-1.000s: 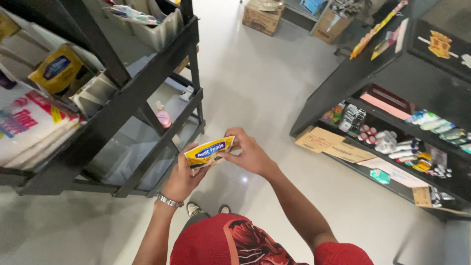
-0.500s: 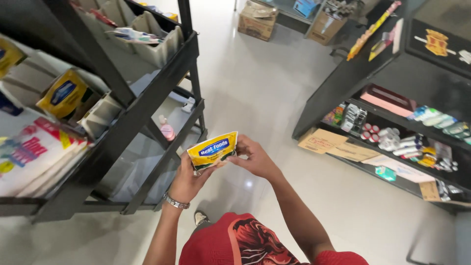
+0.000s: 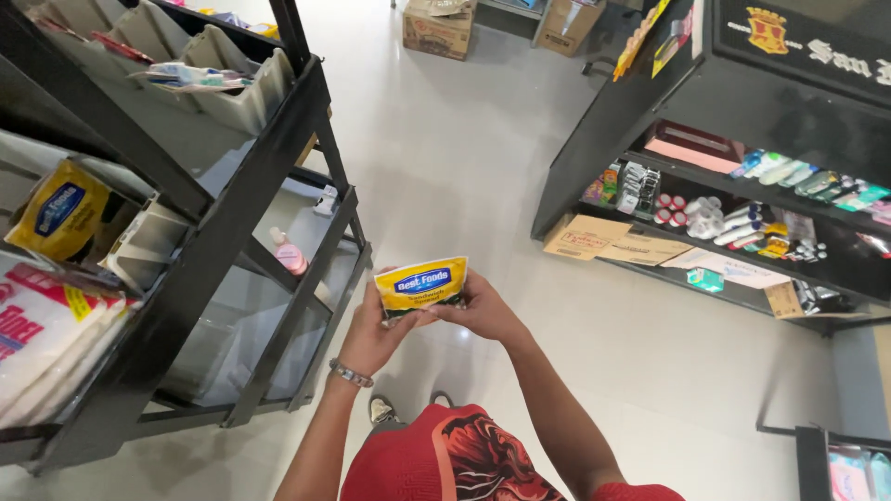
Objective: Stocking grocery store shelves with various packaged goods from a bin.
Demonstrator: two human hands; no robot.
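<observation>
I hold a small yellow pouch with a blue oval label (image 3: 420, 284) upright in front of me with both hands. My left hand (image 3: 376, 335), with a beaded bracelet at the wrist, grips its lower left side. My right hand (image 3: 481, 309) grips its lower right side. A matching yellow pouch (image 3: 58, 210) sits in a bin on the black shelf rack (image 3: 232, 218) to my left.
The left rack holds grey bins, white-and-red packets (image 3: 37, 339) and a pink bottle (image 3: 289, 251). A second black shelf unit (image 3: 733, 121) with small goods stands at right. Flattened cardboard (image 3: 613, 241) lies at its foot, and boxes (image 3: 439, 28) stand on the far floor.
The pouch has turned upright and risen a little, so its front label now faces me. Both hands keep hold of it.
</observation>
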